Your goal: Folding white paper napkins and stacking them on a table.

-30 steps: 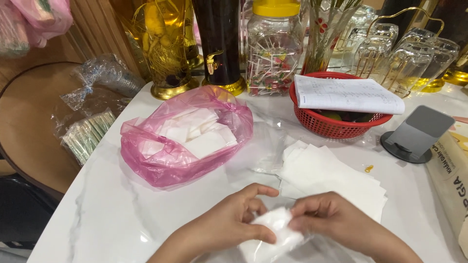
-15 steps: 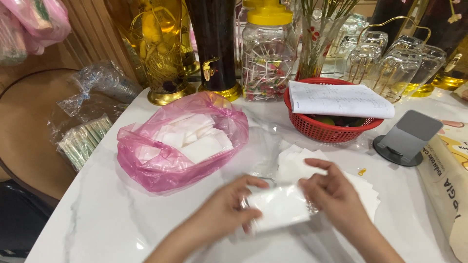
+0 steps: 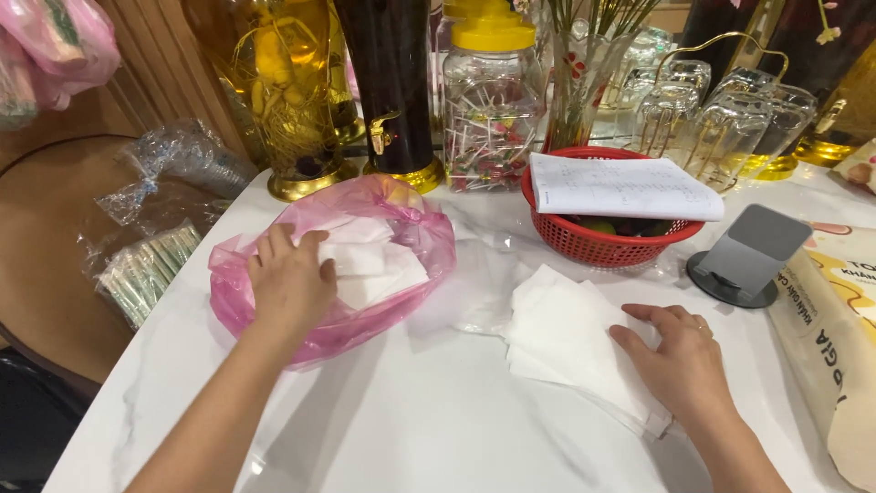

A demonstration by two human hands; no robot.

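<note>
Overhead, head view: two hands work on a white marble tabletop (image 3: 438, 429). The left hand (image 3: 290, 285) lies with fingers spread and relaxed, palm down, inside the mouth of one pink bag (image 3: 274, 315), resting on the folded white napkins (image 3: 374, 265) inside it; it grips nothing that can be seen. The right hand (image 3: 680, 361) lies flat and open, palm down, on one stack of white sheets (image 3: 557, 333) near the tabletop's middle, pressing the stack's right part; it closes on nothing. A crumpled clear wrapper (image 3: 474, 283) lies between the bag and the stack, touching both.

Edges and room: the tabletop's near left edge runs diagonally past the left forearm, and the bag sits close to it. Bare marble lies between the two forearms, from bag and stack toward the viewer. Behind, the way is crowded: one red basket (image 3: 584, 242) carrying one ruled paper pad (image 3: 620, 187), one grey stand (image 3: 748, 256) just right of the basket, one yellow-lidded jar (image 3: 493, 100), and two gold-footed vessels (image 3: 292, 100), amber and dark. Upturned glasses (image 3: 730, 119) hang on a rack at the back right; their count cannot be told. One printed package (image 3: 835, 338) borders the right edge.
</note>
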